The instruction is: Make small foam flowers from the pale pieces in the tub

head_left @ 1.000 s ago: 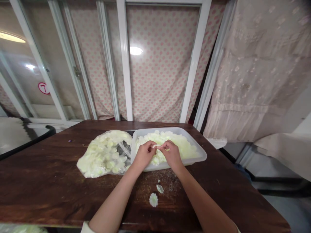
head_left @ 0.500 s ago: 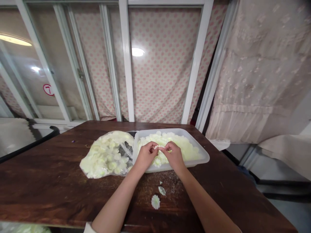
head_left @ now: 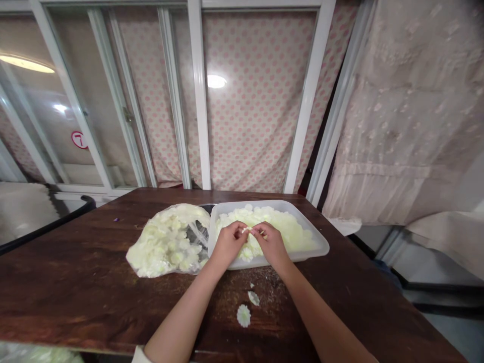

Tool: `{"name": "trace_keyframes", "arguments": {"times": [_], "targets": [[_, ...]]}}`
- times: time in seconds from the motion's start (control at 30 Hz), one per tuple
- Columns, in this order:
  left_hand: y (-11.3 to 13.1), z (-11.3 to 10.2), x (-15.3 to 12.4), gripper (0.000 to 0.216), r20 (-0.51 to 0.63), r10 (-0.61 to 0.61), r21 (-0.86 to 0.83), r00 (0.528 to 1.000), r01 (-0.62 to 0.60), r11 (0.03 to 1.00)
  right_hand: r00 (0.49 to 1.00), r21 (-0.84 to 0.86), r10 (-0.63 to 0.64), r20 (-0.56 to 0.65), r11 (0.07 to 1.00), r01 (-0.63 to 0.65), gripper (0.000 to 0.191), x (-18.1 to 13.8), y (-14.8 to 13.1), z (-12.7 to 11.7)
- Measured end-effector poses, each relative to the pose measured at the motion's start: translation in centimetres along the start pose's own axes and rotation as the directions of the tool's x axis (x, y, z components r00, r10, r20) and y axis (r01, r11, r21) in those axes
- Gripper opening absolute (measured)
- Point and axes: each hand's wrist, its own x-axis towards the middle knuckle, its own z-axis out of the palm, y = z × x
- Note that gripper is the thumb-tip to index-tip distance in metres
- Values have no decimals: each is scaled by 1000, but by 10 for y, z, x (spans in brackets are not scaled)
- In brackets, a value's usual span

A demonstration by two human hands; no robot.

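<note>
My left hand (head_left: 229, 244) and my right hand (head_left: 274, 245) meet fingertip to fingertip over the front of a white plastic tub (head_left: 320, 249). Both are closed in a pinch on a small pale flower-shaped piece (head_left: 247, 230), mostly hidden by the fingers. Many pale yellow-green pieces (head_left: 291, 227) with scalloped edges fill the tub. A few whiter ones (head_left: 249, 252) lie just below my fingers. Left of the tub, touching or nearly touching it, rests a clear plastic bag (head_left: 162, 244) of similar pieces.
On the dark wooden table (head_left: 75, 282), between my forearms, lie a round scalloped piece (head_left: 244, 316), a narrower piece (head_left: 253, 298) and a tiny scrap. Behind the table stand sliding windows (head_left: 200, 101) with a dotted curtain. A pale curtain (head_left: 401, 111) hangs at the right.
The whole view has shifted slightly. Both hands keep their pinch on the small piece, with only slight finger movement.
</note>
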Motion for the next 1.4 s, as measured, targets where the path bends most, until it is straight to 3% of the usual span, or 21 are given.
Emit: {"name": "trace_keyframes", "arguments": {"times": [0.53, 0.73, 0.83, 1.0, 1.4], "targets": [[3, -1, -1, 17, -12, 7, -10, 1000, -7, 1000, 996, -22, 65, -53, 998, -67, 25, -2, -2, -2], [6, 0, -2, 18, -55, -49, -75, 997, 45, 996, 978, -6, 131, -163, 991, -134, 22, -2, 3, -3], [7, 0, -2, 18, -49, -47, -124, 998, 41, 991, 987, -3, 69, -145, 998, -70, 22, -1, 4, -1], [7, 0, -2, 17, -30, -45, -165, 999, 40, 985, 994, -29, -106, 18, 994, 107, 20, -1, 2, 1], [2, 1, -1, 20, -9, -16, -60, 1000, 16, 998, 998, -75, -59, -32, 996, 57, 21, 0, -2, -4]]}}
